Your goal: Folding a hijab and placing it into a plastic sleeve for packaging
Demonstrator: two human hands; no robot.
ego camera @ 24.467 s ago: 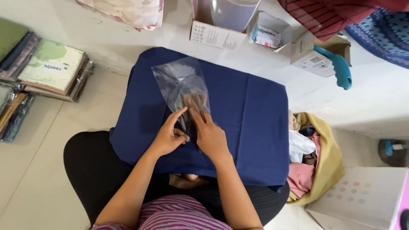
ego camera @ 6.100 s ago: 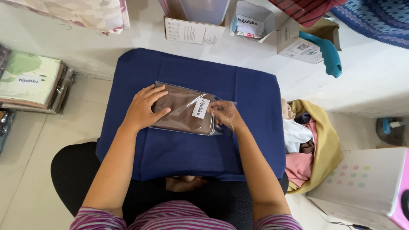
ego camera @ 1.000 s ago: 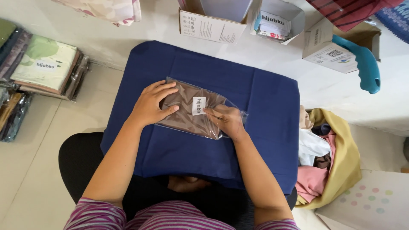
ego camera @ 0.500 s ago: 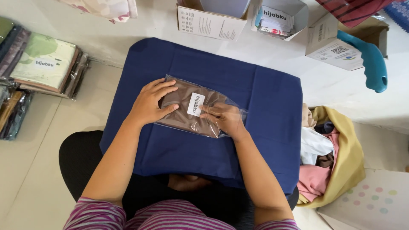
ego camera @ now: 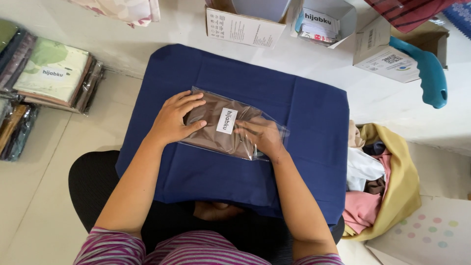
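The clear plastic bag with a folded brown cloth inside lies at the middle of the frame on the blue-covered worktop, tilted so its right end drops toward the lower right. From my seat I see the left hand flat on the bag's left end, fingers spread and pressing down, gripping nothing; I judge it pins the packet so it cannot slide on the smooth cloth. The right hand rests on the bag's right end, where the film looks loose; its fingers lie partly under or against the plastic, and I cannot tell whether they pinch the film or only press it. A white label sits on top of the bag between the two hands. At the left edge of the frame a stack of similar packed bags lies on the floor, and at the right a heap of loose cloths in yellow, pink and white sits beside the worktop. Open cardboard boxes stand along the top.
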